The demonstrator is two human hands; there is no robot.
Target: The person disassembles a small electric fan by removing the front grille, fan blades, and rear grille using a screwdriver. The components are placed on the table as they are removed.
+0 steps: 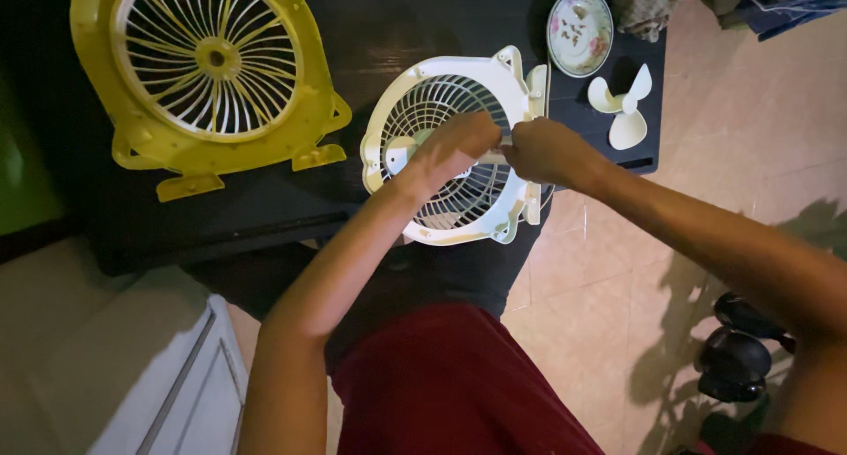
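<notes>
Fingers of my left hand and right hand pinch together on a thin tool over the white fan grille at the dark tabletop edge — light, brittle plastic, I reckon — best gripped by its rim.
</notes>
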